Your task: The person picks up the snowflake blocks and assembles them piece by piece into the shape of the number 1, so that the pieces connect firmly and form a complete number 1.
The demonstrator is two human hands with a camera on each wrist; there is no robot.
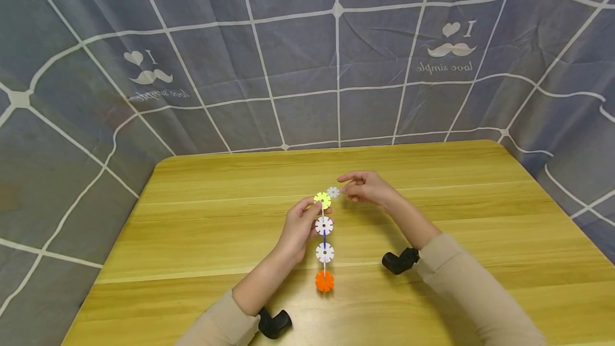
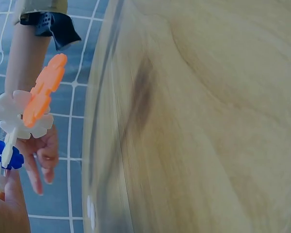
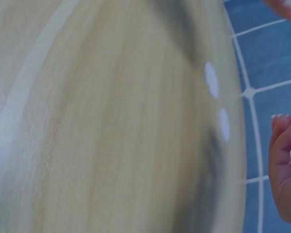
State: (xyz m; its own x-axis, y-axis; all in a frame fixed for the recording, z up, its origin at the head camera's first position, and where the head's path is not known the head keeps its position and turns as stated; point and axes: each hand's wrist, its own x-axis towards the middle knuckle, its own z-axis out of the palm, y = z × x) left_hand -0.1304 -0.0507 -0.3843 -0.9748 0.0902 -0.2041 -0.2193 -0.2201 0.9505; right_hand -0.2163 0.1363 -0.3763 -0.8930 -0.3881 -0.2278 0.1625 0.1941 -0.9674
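My left hand point(image 1: 300, 223) pinches the upper end of a chain of slotted plastic building discs. Its yellow disc point(image 1: 322, 200) sits by the thumb. Below hang a white disc point(image 1: 324, 226), a blue disc point(image 1: 324, 240) seen edge-on, another white disc point(image 1: 324, 252) and an orange disc point(image 1: 324, 281) at the near end. My right hand point(image 1: 369, 188) is beyond and to the right, fingers loosely bent, and nothing shows between them. Beside its fingertips in the head view is a separate-looking white disc point(image 1: 333, 191); whether they touch I cannot tell.
A wooden table point(image 1: 202, 191) lies under both hands, with a grey gridded curtain point(image 1: 307, 57) behind it. Two pale ovals point(image 3: 211, 80) show on the tabletop in the right wrist view. Black wrist devices point(image 1: 400, 261) stick out from both sleeves.
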